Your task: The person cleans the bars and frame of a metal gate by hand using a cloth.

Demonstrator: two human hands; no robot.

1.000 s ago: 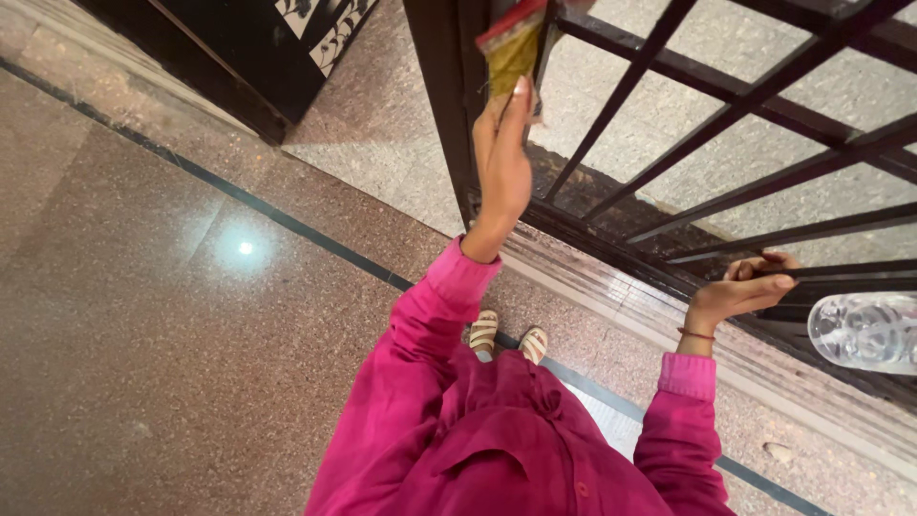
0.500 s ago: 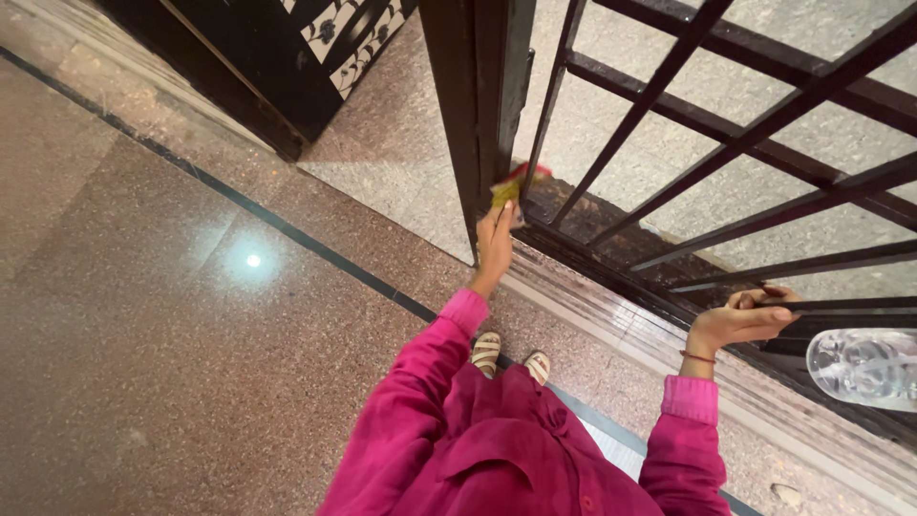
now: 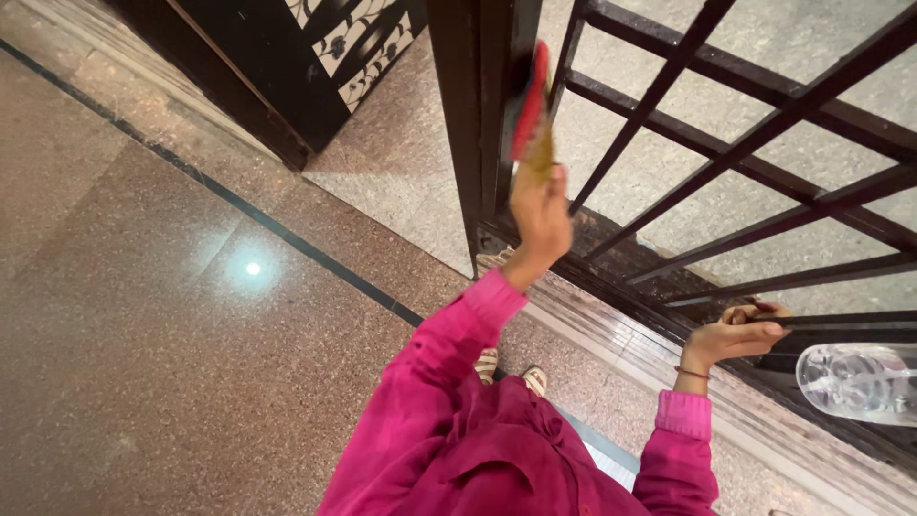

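Note:
My left hand is raised and closed around a red and yellow-brown cleaning pad. The pad is pressed edge-on against the upright post of a black metal gate. My right hand grips a horizontal bar of the same gate, low on the right. Both arms wear bright pink sleeves. My sandalled feet stand just before the gate's threshold.
A clear plastic bottle lies on its side at the right edge, behind the bars. A second dark gate panel with floral cut-outs stands open at upper left. Polished speckled stone floor with a dark inlaid line spreads to the left.
My left hand has come down the gate post with the pad, which now sits edge-on against the post. My right hand has stayed on the bar.

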